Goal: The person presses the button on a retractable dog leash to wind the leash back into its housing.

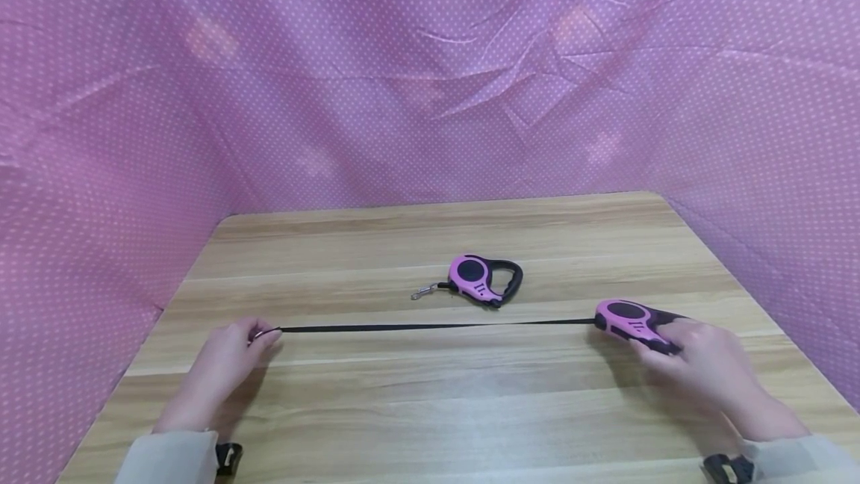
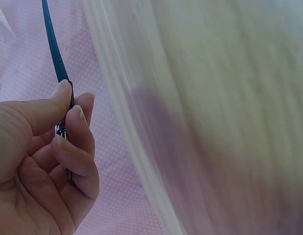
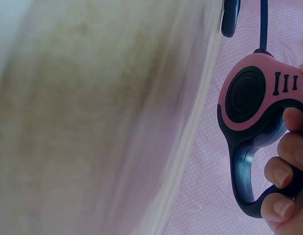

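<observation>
Over the desk [image 1: 430,409], the largest thing at stake is the stretched leash [image 1: 628,320]. We see the right grip [image 1: 705,361] wrapped round its handle [image 3: 241,171]; if a spring inside draws on the strap [image 1: 376,328], a loosened hold could let the case jerk leftward. The strap runs straight between both hands, nearer the person than a second leash [image 1: 477,284] and apart from it; should it swing outward, we think it might snag there. Smallest but likeliest, the metal clip [image 2: 61,128] could snap back toward the right hand, because the left grip [image 1: 225,364] only pinches the strap's end between thumb and finger.

Only the head view gives us the strap's whole length and the second leash lying on the desk. The right wrist view adds fingers curled through the looped handle and three bone-shaped marks [image 3: 286,83]; where that thumb rests we cannot tell. The left wrist view shows us the clip along curled fingers, merely a glint in the head view.
</observation>
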`<state>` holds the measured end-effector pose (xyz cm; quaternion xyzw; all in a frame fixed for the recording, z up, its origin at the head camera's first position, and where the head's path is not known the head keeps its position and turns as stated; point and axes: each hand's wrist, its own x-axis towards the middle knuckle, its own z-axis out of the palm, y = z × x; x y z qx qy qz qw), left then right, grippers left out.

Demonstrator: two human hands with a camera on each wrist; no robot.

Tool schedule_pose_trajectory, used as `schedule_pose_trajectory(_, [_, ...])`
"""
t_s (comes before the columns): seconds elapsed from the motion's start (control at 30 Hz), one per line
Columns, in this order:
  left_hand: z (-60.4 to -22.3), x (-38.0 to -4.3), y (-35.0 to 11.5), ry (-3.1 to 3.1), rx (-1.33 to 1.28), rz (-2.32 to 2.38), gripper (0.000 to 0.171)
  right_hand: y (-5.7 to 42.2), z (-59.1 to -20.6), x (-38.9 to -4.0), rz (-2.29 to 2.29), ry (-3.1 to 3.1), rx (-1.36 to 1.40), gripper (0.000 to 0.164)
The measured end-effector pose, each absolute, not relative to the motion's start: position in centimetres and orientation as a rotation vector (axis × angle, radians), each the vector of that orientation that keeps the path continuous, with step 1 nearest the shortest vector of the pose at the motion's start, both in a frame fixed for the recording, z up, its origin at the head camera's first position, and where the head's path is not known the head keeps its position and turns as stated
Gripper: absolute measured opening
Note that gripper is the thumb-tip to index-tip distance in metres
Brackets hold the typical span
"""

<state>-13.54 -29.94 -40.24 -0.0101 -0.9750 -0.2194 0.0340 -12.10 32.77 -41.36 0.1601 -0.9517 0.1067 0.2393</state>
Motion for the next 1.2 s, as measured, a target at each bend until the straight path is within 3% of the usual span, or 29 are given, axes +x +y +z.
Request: schedule_pose_trajectory(1.2, [-40.1,-14.3,-28.6,-3.022,-0.028,-0.671,0.025,31.5,-41.4,-13.1,0.319,-2.454,0.582,0.042])
